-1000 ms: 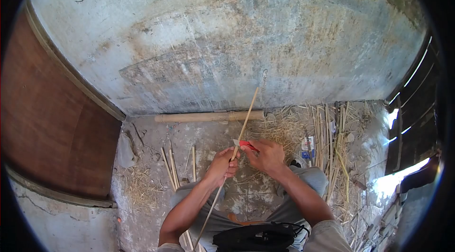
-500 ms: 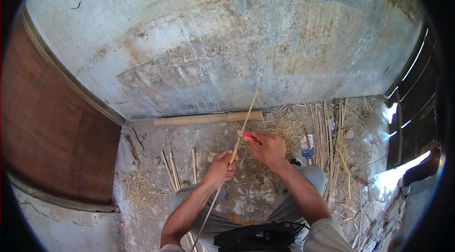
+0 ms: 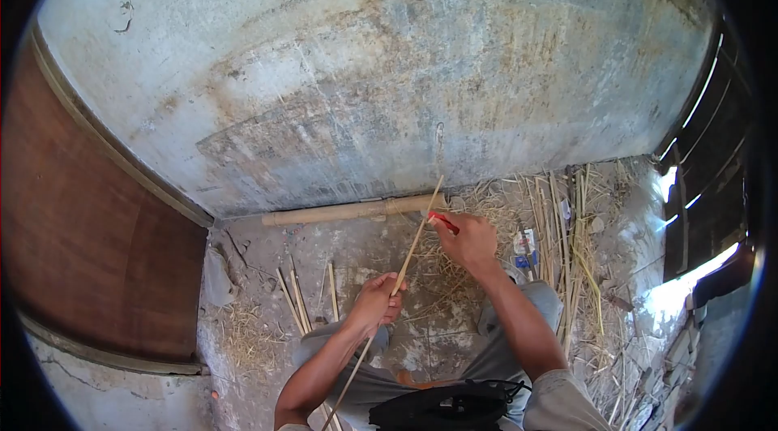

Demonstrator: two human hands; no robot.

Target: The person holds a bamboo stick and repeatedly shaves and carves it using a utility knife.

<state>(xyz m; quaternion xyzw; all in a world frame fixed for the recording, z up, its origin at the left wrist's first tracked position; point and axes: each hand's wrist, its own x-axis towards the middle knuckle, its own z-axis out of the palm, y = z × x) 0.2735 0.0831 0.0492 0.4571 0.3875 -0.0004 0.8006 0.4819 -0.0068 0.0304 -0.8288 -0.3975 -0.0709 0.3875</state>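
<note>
A long thin pale strip (image 3: 414, 248) slants from between my legs up towards the wall. My left hand (image 3: 376, 301) is closed around it near its middle. Farther up, my right hand (image 3: 470, 243) grips a red-handled knife (image 3: 446, 224), whose blade meets the strip a little below its upper tip. The blade itself is mostly hidden or too small to make out.
A thick bamboo pole (image 3: 348, 212) lies along the foot of the wall (image 3: 324, 107). Thin strips (image 3: 298, 301) lie left of my left hand. On the right are long strips (image 3: 559, 269), shavings and a blue-and-white packet (image 3: 525, 248). A brown panel (image 3: 97, 212) stands left.
My right hand and the red knife have moved up along the strip, away from my left hand. The strip's tip sits lower in view, and my left hand is slightly lower.
</note>
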